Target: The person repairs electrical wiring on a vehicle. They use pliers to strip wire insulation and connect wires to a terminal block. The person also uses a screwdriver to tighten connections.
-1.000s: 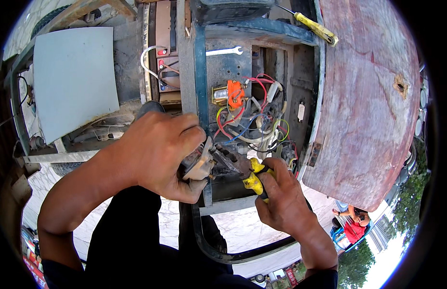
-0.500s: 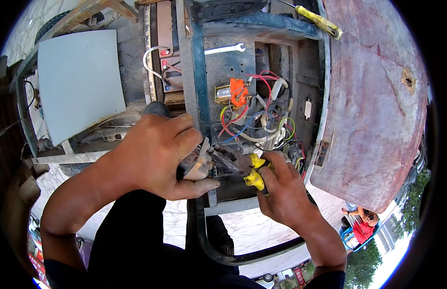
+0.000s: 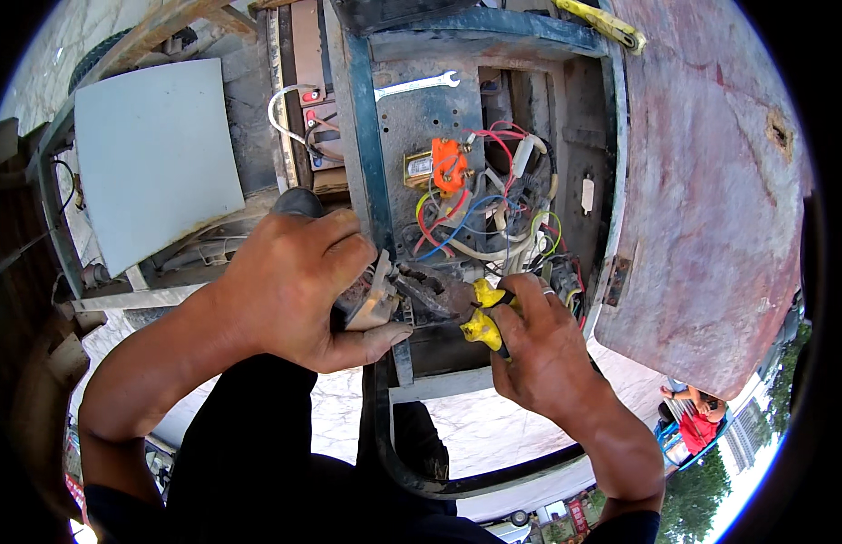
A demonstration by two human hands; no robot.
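Left thumb (image 3: 375,347) has straightened; left fingers (image 3: 350,261) clasp metal part (image 3: 374,304), right fingers (image 3: 530,294) pliers (image 3: 451,300); pale label (image 3: 420,167) illegible.

My left fingers (image 3: 353,257) grip a grimy metal part (image 3: 375,304), and my right fingers (image 3: 530,295) hold rusty pliers (image 3: 452,299) by their yellow-and-black handles (image 3: 480,328), the nose at the part's edge. Beyond, an orange component (image 3: 449,165) sits beside tangled wires (image 3: 504,220). A wrench (image 3: 416,85) lies on a metal plate (image 3: 403,122); a yellow tool handle (image 3: 607,23) rests near the reddish board (image 3: 702,208) on my right, with a pale grey panel (image 3: 158,163) on my left.
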